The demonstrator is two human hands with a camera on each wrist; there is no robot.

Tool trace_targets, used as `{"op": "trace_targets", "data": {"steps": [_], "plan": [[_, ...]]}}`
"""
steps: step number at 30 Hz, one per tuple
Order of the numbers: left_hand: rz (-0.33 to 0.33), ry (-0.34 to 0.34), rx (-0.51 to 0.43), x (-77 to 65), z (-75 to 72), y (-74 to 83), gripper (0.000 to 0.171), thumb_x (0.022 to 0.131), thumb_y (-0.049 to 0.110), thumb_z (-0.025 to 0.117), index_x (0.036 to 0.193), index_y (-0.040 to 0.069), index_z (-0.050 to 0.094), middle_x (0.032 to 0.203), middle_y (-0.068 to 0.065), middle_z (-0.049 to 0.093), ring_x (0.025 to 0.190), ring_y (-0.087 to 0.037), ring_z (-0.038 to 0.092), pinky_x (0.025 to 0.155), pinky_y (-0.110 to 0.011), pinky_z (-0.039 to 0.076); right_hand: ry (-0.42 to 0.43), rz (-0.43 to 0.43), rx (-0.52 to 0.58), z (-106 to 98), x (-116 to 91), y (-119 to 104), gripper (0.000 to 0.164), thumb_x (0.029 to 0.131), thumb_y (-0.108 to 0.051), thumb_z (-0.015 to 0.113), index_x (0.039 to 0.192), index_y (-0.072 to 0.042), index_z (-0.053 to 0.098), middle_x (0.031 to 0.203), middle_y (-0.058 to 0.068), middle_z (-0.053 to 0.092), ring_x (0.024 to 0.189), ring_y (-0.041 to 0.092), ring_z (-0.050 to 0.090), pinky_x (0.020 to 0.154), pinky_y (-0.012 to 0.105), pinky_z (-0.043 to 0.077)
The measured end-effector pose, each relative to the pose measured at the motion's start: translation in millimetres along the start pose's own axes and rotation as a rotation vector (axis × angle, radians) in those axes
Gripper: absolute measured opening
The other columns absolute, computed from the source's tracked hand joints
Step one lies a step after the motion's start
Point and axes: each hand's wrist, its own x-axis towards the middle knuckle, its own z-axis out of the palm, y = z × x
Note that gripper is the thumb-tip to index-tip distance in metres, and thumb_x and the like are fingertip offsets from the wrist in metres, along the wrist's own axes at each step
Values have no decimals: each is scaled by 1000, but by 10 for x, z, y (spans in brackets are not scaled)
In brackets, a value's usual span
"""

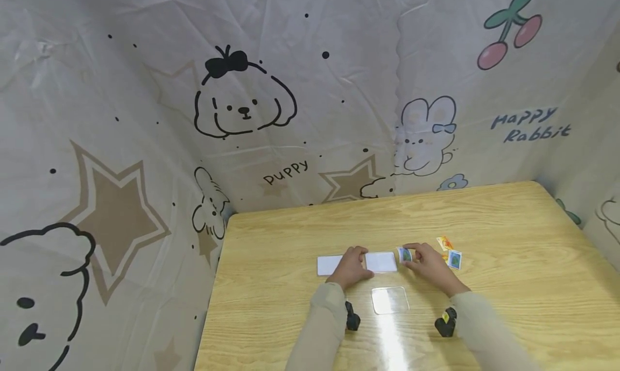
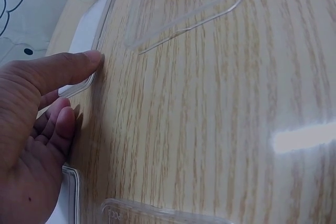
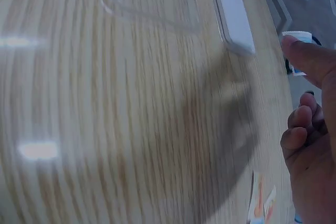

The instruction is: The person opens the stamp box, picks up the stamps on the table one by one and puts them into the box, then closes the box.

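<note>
My left hand (image 1: 351,268) grips the left end of a white card in a clear plastic case (image 1: 381,262), thumb on the near side and fingers on the far side. The left wrist view has the thumb against the edge of that case (image 2: 93,22). A second white cased card (image 1: 328,265) lies to the left, partly behind the left hand. Just off the right end of the gripped case, my right hand (image 1: 432,264) pinches a small stamp (image 1: 404,254) with a blue and green picture. The right wrist view shows this stamp (image 3: 302,36) raised at the thumb tip.
Nearer to me lies a clear plastic cover (image 1: 390,301) on the wooden table (image 1: 271,306). Right of the right hand are a blue-green stamp (image 1: 455,259) and an orange one (image 1: 444,243). Black wrist devices (image 1: 445,322) sit beside both sleeves. A printed cloth (image 1: 290,91) hangs behind the table.
</note>
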Motion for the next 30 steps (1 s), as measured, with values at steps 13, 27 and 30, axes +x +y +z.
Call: {"op": "trace_targets", "data": {"steps": [13,27,30], "plan": [[27,-8,3,-1,-1,-16,62,81,19,78,135,9,50,99,1,48,83,-11,46,76,-28,45,-38,-2,-12,325,113,-227,43,83,-17,74,121,-1,61,87,8,45,73,16,39,61,26,34],[52,10,-17,-17,-10,-28,63,77,17,81,133,7,52,99,0,49,81,-8,46,73,-22,44,-28,-42,-98,478,130,-324,42,80,-22,77,114,-1,65,85,8,46,77,20,38,66,28,29],[56,9,-25,-22,-13,-31,63,77,16,81,132,7,52,98,1,48,81,-8,46,72,-21,43,-29,-42,-123,497,131,-339,42,80,-22,77,115,-1,65,85,8,47,77,20,38,67,29,30]]}}
